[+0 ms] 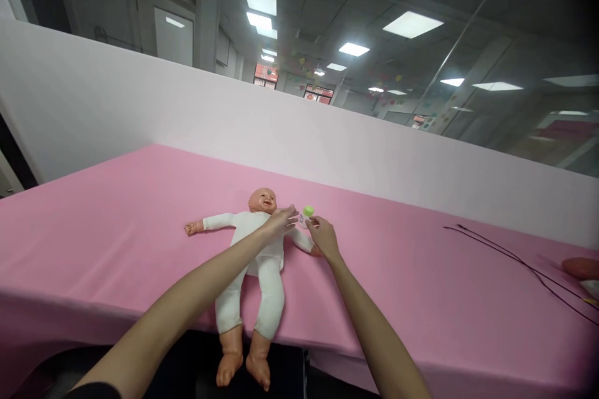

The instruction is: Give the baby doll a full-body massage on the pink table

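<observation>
A baby doll in a white cloth body lies on its back on the pink-covered table, its feet sticking out past the front edge. Beside its head and outstretched arm is a small clear bottle with a bright green cap, upright between my two hands. My left hand reaches across the doll's chest, fingers stretched towards the bottle and apart from each other. The fingers of my right hand are bent against the bottle's right side. Whether the bottle rests on the cloth cannot be made out.
Pink cloth covers the table, and a low white partition runs along its back. Thin black cables trail over the right side, near a rounded brownish object at the frame's edge. Glass rises above the partition.
</observation>
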A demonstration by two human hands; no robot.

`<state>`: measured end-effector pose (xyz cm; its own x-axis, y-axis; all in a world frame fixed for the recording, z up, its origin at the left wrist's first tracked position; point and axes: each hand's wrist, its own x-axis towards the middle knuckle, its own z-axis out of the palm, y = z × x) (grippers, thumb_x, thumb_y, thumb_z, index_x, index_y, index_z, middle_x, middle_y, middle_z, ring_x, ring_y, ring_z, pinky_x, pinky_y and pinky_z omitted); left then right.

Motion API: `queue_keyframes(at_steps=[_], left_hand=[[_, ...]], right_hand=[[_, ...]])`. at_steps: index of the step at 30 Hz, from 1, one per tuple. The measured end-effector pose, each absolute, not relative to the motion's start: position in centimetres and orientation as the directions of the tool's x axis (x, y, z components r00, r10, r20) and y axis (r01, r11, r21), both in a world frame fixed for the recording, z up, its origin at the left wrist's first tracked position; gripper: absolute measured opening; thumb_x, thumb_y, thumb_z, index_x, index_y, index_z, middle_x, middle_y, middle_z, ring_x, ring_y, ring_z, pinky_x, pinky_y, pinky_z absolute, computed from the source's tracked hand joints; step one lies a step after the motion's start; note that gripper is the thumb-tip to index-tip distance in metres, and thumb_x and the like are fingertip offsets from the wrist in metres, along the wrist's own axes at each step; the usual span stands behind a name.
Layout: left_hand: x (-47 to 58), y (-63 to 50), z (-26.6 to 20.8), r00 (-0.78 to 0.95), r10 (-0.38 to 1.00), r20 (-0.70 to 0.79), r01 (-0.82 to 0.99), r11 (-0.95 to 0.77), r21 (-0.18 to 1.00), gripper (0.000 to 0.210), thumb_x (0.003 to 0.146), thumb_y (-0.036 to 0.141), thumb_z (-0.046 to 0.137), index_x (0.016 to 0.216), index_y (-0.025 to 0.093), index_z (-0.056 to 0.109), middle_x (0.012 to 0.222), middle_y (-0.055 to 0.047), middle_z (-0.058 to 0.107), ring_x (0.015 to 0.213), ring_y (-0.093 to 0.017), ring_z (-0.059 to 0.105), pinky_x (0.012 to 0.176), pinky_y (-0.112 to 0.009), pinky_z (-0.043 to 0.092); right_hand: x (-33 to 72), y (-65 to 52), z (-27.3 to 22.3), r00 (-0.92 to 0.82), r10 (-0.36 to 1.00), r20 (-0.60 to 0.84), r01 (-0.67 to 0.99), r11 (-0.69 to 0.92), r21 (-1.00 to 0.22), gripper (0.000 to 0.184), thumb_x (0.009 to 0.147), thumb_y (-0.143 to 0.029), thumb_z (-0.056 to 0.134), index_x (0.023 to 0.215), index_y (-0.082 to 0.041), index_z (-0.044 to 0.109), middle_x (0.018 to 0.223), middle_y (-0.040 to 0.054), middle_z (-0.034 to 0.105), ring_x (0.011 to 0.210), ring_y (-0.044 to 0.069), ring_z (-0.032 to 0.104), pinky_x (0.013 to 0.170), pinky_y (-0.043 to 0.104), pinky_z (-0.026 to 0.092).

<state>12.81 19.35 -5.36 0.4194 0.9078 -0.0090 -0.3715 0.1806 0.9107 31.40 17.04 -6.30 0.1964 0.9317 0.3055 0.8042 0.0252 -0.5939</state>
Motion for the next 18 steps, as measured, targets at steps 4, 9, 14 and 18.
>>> queue_keyframes(at_steps=[4, 9, 14, 18], left_hand=[[17.0, 23.5, -5.7, 0.455, 0.849, -0.268, -0.542, 0.503, 0.673, 0.047, 0.107, 0.053, 0.042, 0.126, 0.015, 0.061, 0.14, -0.019, 0.06, 0.115, -0.02, 0.066, 0.094, -0.027, 0.055], [18.8, 26.3, -6.3, 0.438, 0.847, -0.301, -0.572, 0.521, 0.633, 0.075, 0.105, 0.066, 0.02, 0.128, 0.006, 0.058, 0.135, -0.023, 0.06, 0.108, -0.02, 0.067, 0.081, -0.023, 0.056], [18.9, 26.8, -7.6, 0.535, 0.811, -0.236, -0.576, 0.555, 0.6, 0.092, 0.1, 0.074, 0.017, 0.141, -0.001, 0.051, 0.146, -0.03, 0.053, 0.122, -0.028, 0.063, 0.09, -0.031, 0.056], [18.5, 25.9, -7.3, 0.527, 0.826, -0.203, -0.595, 0.528, 0.605, 0.091, 0.099, 0.076, 0.023, 0.144, 0.002, 0.05, 0.145, -0.029, 0.055, 0.128, -0.029, 0.061, 0.098, -0.033, 0.055]], right_hand=[[32.8, 20.2, -6.8, 0.134, 0.895, 0.427, 0.9, 0.071, -0.43, 0.056, 0.095, -0.023, 0.041, 0.147, -0.009, 0.054, 0.149, 0.0192, 0.059, 0.139, 0.031, 0.054, 0.113, 0.046, 0.045], [34.2, 23.2, -10.0, -0.048, 0.899, 0.435, 0.843, 0.27, -0.466, 0.064, 0.089, -0.017, 0.039, 0.152, -0.014, 0.05, 0.157, 0.0126, 0.052, 0.149, 0.026, 0.044, 0.124, 0.047, 0.034], [35.5, 24.2, -11.4, -0.086, 0.902, 0.423, 0.78, 0.326, -0.535, 0.063, 0.088, -0.024, 0.042, 0.149, -0.014, 0.055, 0.161, 0.0108, 0.048, 0.155, 0.026, 0.034, 0.13, 0.05, 0.022], [34.2, 23.1, -10.3, -0.032, 0.919, 0.392, 0.75, 0.282, -0.598, 0.063, 0.097, -0.041, 0.043, 0.152, -0.013, 0.051, 0.164, 0.012, 0.042, 0.157, 0.026, 0.029, 0.131, 0.047, 0.017]])
